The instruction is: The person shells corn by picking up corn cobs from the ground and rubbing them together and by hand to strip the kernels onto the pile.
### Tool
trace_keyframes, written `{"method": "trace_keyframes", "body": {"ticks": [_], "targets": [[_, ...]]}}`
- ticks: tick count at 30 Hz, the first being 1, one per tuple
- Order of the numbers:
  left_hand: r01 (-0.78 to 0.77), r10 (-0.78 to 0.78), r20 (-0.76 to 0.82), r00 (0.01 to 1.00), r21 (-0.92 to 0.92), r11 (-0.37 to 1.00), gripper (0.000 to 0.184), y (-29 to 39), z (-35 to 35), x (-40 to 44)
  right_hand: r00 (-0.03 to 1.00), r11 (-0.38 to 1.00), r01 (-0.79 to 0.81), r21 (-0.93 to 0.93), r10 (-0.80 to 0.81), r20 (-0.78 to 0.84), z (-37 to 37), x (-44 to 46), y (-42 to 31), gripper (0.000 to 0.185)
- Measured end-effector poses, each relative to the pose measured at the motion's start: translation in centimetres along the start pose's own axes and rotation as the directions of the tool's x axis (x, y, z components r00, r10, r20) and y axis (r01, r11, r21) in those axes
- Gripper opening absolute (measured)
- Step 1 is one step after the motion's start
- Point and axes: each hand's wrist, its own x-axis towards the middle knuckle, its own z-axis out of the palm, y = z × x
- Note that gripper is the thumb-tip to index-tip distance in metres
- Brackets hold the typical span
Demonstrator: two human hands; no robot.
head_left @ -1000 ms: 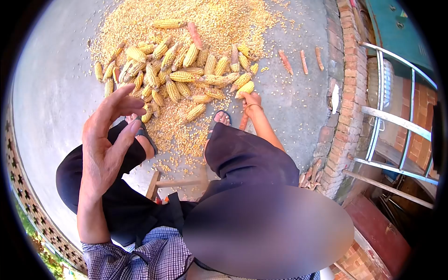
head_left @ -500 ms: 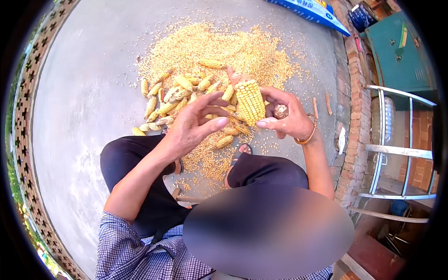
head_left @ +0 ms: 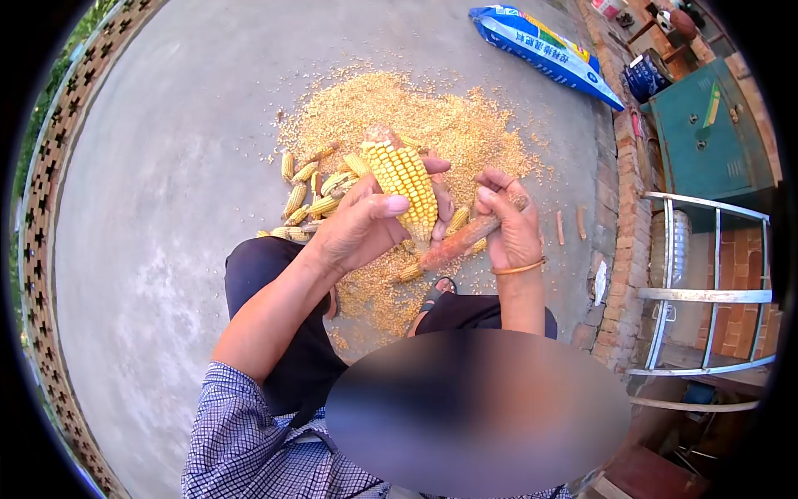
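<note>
An ear of corn (head_left: 402, 179) with yellow kernels is gripped in my left hand (head_left: 356, 223), its bare pale tip end pointing up and away. My right hand (head_left: 513, 229) is wrapped round a stripped reddish corncob (head_left: 459, 242). The cob's lower end is close to the bottom of the ear; whether they touch I cannot tell. Beneath both hands, more ears of corn (head_left: 296, 200) lie in a heap, partly hidden by my left hand. Loose corn kernels (head_left: 366, 104) spread widely over the ground behind and around them.
A blue printed sack (head_left: 540, 54) lies at the far right on the concrete floor (head_left: 158, 208). Thin stripped cobs (head_left: 581, 223) rest near a low brick edging (head_left: 625, 274). Beyond it are a metal ladder-like frame (head_left: 706, 295) and a green cabinet (head_left: 698, 125).
The ear of corn has passed from my right hand to my left and moved left. My right hand now holds the stripped cob angled toward the ear. The camera view has shifted.
</note>
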Motion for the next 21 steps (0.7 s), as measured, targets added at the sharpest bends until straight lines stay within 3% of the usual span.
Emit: {"method": "trace_keyframes", "body": {"ticks": [3,6,8,12,13,17,20,21], "targets": [[0.015,-0.012,0.040,0.999,-0.074,0.997,0.073,0.0,-0.3,-0.3,0.967,0.974,-0.216,0.064,0.204,0.152,0.3,-1.7,3.3,0.024],[0.021,-0.022,-0.003,1.000,-0.098,0.995,0.066,-0.2,-0.6,-0.4,0.969,0.970,-0.242,-0.031,0.243,0.038,2.4,-2.4,2.4,0.019],[0.056,-0.058,-0.006,0.998,-0.134,0.989,0.063,-0.4,-1.2,-0.4,0.971,0.972,-0.233,-0.012,0.233,0.051,2.0,-1.7,1.8,0.022],[0.113,-0.100,-0.168,0.981,0.067,0.991,0.053,-1.7,-1.1,-0.2,0.988,0.983,-0.150,0.102,0.146,0.044,1.6,-1.3,0.4,0.029],[0.167,-0.158,-0.130,0.979,0.061,0.984,0.050,-1.5,-1.4,-0.2,0.991,0.982,-0.128,0.135,0.121,0.064,1.5,-1.2,0.3,0.030],[0.253,-0.169,-0.256,0.952,0.345,0.904,0.054,-3.3,-1.7,0.1,0.994,0.982,-0.066,0.179,0.049,0.096,1.2,-1.0,-0.3,0.027],[0.351,-0.273,-0.290,0.917,0.268,0.897,0.062,-4.3,-0.4,-0.3,0.996,0.984,-0.036,0.174,0.022,0.083,1.3,-1.2,-0.1,0.024],[0.386,-0.347,-0.182,0.920,0.260,0.885,0.066,-4.3,-0.6,-0.3,0.996,0.981,-0.048,0.188,0.033,0.082,1.4,-1.3,0.0,0.024]]}}
